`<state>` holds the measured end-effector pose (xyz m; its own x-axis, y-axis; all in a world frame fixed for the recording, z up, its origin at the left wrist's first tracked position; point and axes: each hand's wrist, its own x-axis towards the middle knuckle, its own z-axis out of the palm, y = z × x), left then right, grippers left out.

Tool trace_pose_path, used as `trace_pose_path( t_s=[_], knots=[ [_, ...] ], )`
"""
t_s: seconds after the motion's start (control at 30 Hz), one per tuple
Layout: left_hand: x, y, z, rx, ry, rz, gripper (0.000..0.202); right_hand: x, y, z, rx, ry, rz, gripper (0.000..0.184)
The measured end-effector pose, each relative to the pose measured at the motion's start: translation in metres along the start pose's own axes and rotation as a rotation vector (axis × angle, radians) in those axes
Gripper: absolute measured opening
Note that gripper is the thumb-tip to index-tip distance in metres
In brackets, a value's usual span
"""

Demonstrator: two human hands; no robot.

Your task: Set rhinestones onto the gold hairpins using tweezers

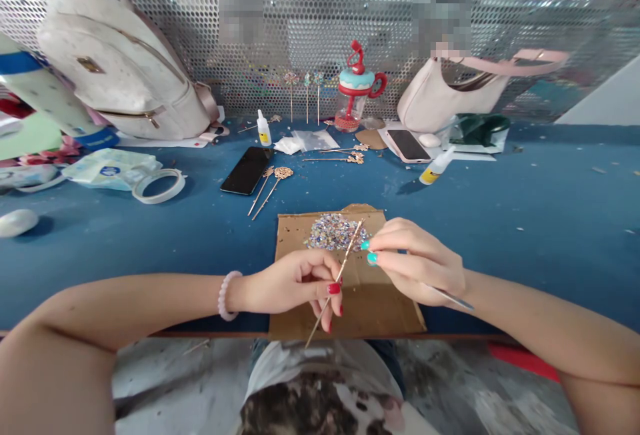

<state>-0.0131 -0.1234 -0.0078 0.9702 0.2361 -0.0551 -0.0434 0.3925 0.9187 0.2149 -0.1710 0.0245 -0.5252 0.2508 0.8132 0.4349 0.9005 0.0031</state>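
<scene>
My left hand [313,281] pinches a thin gold hair stick [345,260] between thumb and fingers. The stick slants, its upper end toward the bead pile and its lower end toward my lap. Closed around metal tweezers [453,297], my right hand [417,261] is just right of the stick's upper part. The tweezers' back end shows below the hand; their tips are too small to make out. Under both hands lies a cardboard sheet [385,301], bearing a pile of small multicoloured beads or rhinestones [330,229].
Behind the cardboard lie gold hair sticks [270,191], a black phone [246,170] and glue bottles [263,129]. A tumbler [353,98], another phone [409,145] and a handbag [450,98] stand farther back. At left are a tape roll [159,186] and a backpack [125,61].
</scene>
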Motion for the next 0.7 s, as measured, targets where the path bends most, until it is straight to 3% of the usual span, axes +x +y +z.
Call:
trace_pose_path(
  t_s=[0.23, 0.47, 0.7],
  knots=[
    [0.0028, 0.0016, -0.0023, -0.004, 0.065, 0.029, 0.020, 0.0005, -0.0071, -0.0003, 0.023, -0.072, -0.028, 0.013],
    [0.0018, 0.0006, -0.0028, -0.008, 0.047, 0.021, 0.022, 0.0001, -0.0038, 0.0033, 0.040, 0.059, 0.074, 0.022],
    [0.0024, 0.0017, -0.0022, -0.007, 0.035, 0.003, 0.023, -0.0019, -0.0042, 0.0054, 0.055, 0.086, 0.150, 0.026]
  ],
)
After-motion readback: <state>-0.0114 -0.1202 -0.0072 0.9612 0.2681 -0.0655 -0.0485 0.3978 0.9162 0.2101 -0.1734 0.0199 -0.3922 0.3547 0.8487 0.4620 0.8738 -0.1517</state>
